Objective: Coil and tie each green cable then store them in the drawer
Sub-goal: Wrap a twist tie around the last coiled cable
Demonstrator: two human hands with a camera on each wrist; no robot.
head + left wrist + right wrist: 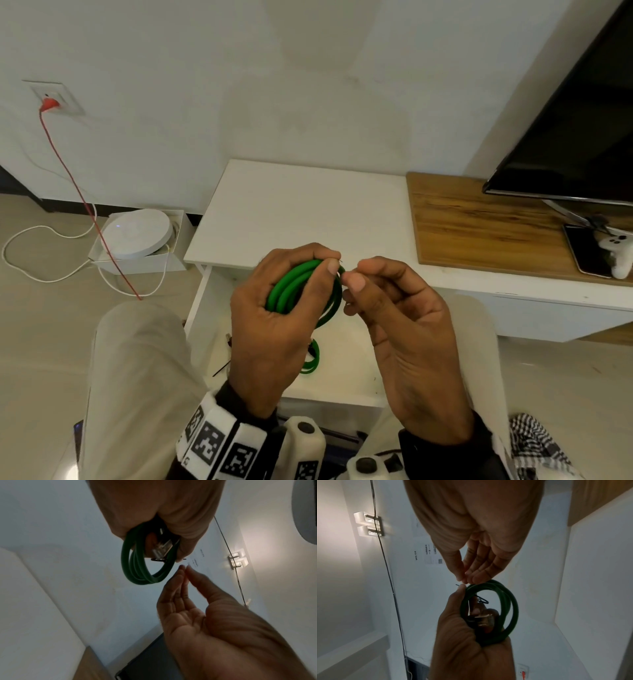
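Head: left hand point(274, 308) grips smooth round green coil point(301, 291)

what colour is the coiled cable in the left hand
Green; the coiled rubbery cable shows best in the head view.

The open white drawer point(346, 346) below the hands is showing bare floor on its right side, while a second green coiled cable point(313, 359) and a thin black tie point(221, 370) are taking up its left side.

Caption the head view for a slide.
Left hand grips coiled green cable over open white drawer; right hand pinches beside it.
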